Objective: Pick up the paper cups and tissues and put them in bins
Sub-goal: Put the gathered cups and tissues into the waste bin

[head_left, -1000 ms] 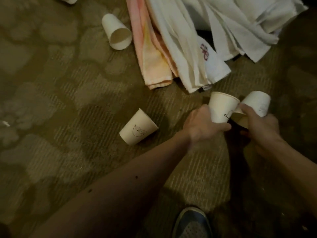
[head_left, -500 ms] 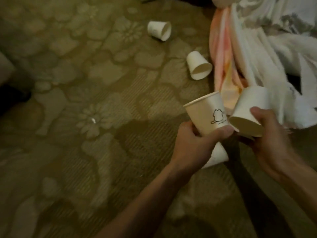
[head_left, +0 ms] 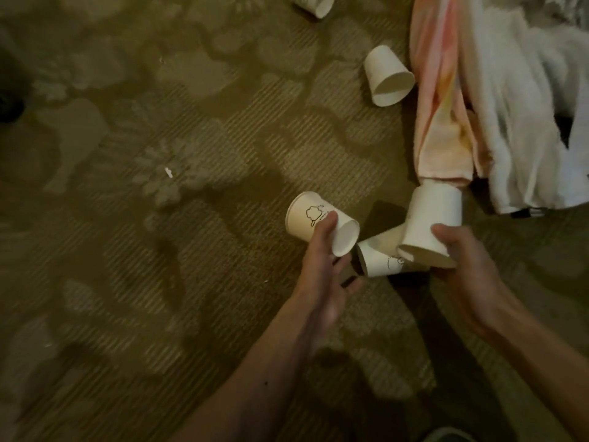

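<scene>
Three paper cups [head_left: 427,218] are held above the floor [head_left: 159,282]: one is gripped by left hand [head_left: 322,275], two are clamped in right hand [head_left: 462,269]. Gathering step; stacking prob. needed next, then loose cups [head_left: 387,78] by towels [head_left: 526,122].

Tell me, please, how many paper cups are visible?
5. Printed cup in left hand; plain cup and lower cup at the right hand; fourth cup beside the pink towel; fifth cup at top edge. Towels may hide more.
</scene>
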